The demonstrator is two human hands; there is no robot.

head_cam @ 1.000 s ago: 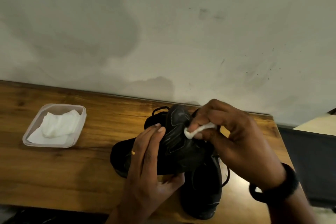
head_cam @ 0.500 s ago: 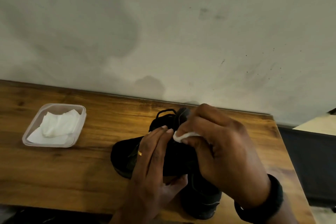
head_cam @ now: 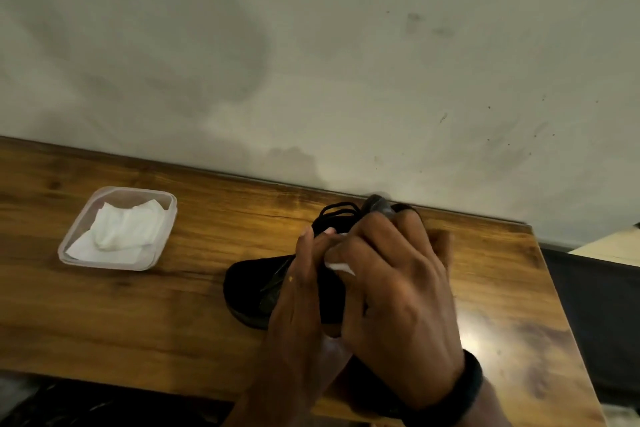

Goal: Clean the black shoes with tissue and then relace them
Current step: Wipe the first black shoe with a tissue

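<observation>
One black shoe (head_cam: pixel 250 282) visible: left hand (head_cam: pixel 304 295) clasps it, right hand (head_cam: pixel 398 291) pinches one tissue wad (head_cam: pixel 341 267) against it. One tub (head_cam: pixel 171 215) holding tissues (head_cam: pixel 121 234) lies at 9 o'clock

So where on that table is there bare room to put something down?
Bare wood lies between the tub and the shoe, in front of the tub, and at the right end of the table past the right hand. The middle is crowded: left hand, shoe, tissue.
</observation>
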